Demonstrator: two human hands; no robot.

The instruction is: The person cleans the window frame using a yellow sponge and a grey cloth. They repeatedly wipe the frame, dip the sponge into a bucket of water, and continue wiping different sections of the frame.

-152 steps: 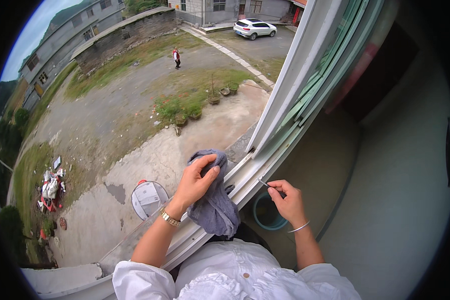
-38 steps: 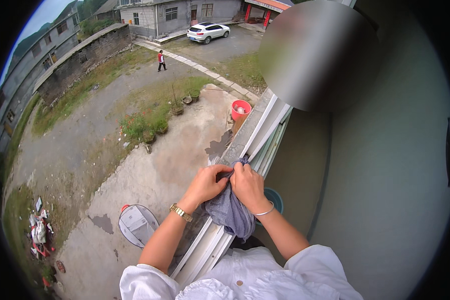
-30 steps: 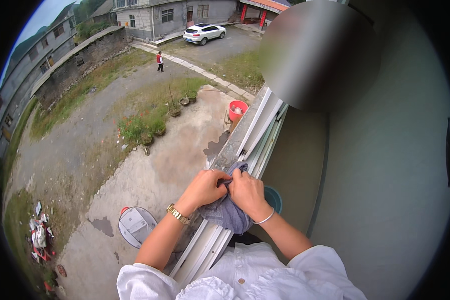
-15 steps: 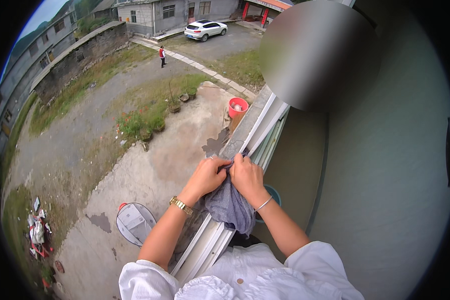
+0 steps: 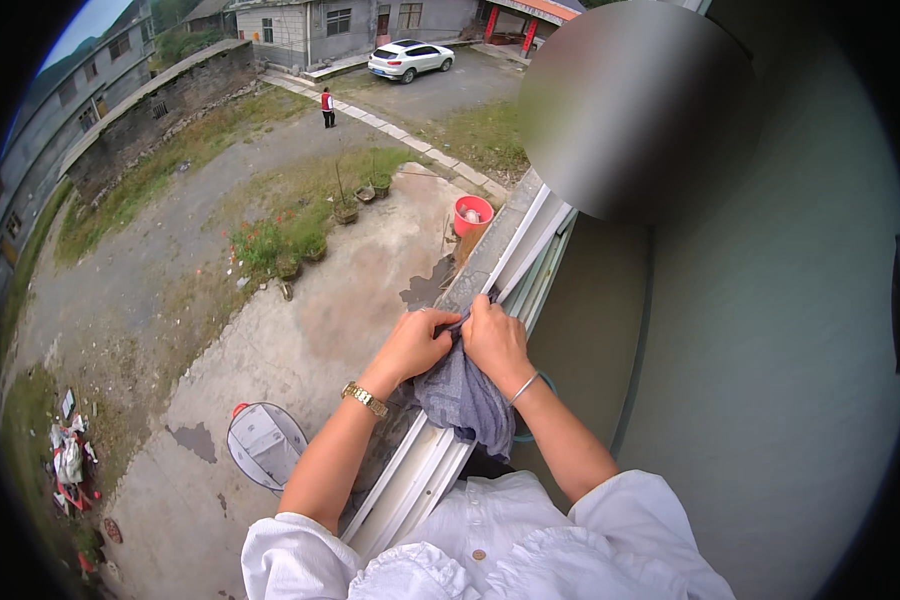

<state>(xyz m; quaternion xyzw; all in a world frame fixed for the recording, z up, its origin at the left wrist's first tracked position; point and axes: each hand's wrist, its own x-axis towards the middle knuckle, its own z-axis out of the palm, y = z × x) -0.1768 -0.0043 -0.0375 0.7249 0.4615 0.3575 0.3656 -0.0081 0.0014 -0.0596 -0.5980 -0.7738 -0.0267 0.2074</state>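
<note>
Gripping: grey cloth [image 5: 462, 395], bunched on window track [image 5: 410, 480]
Left hand [image 5: 412, 343]: clenched on cloth
Right hand [image 5: 495, 340]: clenched on cloth
Progress: track beyond hands seemingly unwiped

A daylit concrete yard [image 5: 300, 330] lies below the window frame [image 5: 530, 250], beside a green wall [image 5: 770, 330].

No packages, labels, signs, screens.

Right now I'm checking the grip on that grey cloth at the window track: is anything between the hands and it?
Nothing visible. The left hand and right hand both clutch the grey cloth directly, bunched over the white window track. The track running away from the hands looks bare.
</note>
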